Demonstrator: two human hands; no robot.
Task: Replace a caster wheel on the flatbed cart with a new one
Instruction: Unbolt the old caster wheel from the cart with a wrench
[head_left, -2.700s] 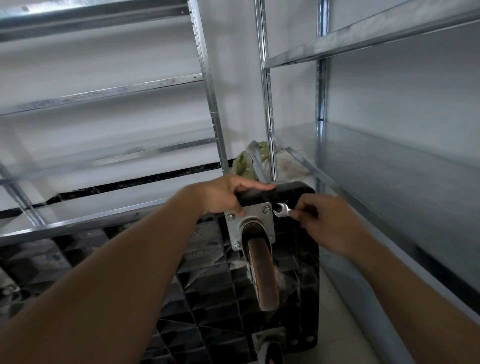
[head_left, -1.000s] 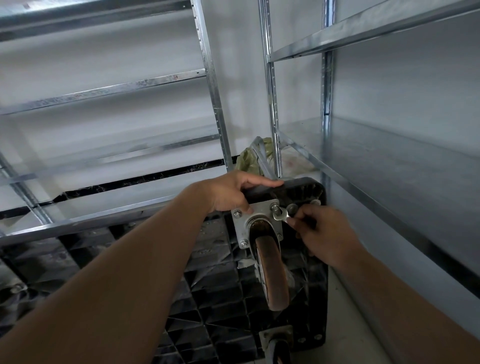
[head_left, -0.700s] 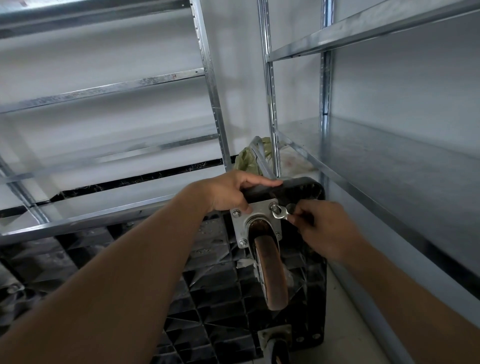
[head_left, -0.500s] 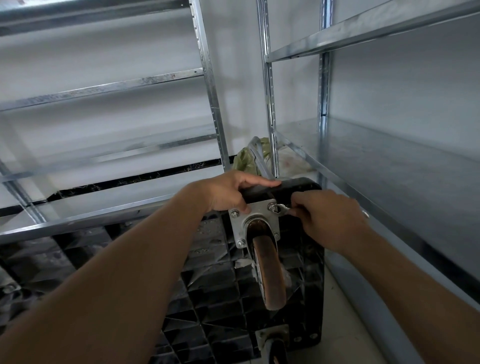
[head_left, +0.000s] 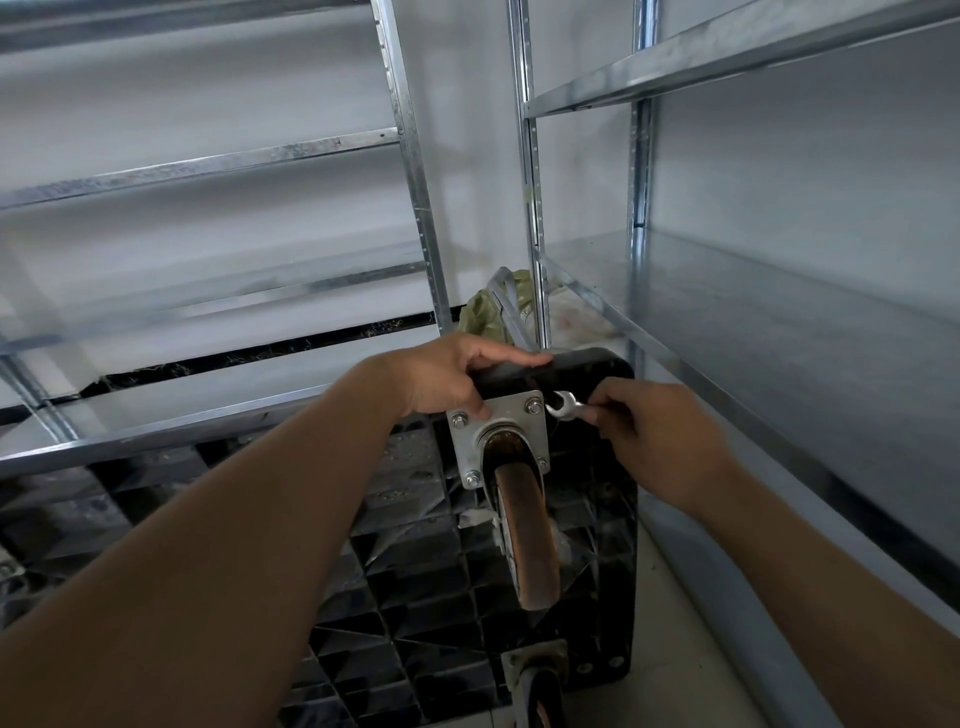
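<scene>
- The worn, rust-brown caster wheel (head_left: 527, 535) is seen bolted by its square grey metal mounting plate (head_left: 501, 434) to the ribbed underside of the black plastic flatbed cart (head_left: 415, 571), which is tipped up on its side; the plate sits at the cart's upper right corner.
- Four bolts are still seated in the plate; the upper right bolt (head_left: 533, 406) is the one being worked.
- A small silver open-ended spanner (head_left: 566, 406) is pinched in the curled fingers of the right hand (head_left: 660, 441); its open jaw lies just beside the upper right bolt, apart from it.
- Half a second earlier the spanner's head was seated on that bolt; it has since been drawn off to the right, which is judged to be a reset between turns, not a finished removal.
- The cart's top edge is gripped by the left hand (head_left: 447, 376), thumb along the edge and fingers resting on the plate's upper left corner.
- With all bolts in place, the task is judged to be at an early stage: the old wheel is not yet freed.
- A second caster (head_left: 540, 691) is visible at the cart's lower right corner.
- Galvanised steel shelving (head_left: 779, 322) stands close to the right and behind.
</scene>
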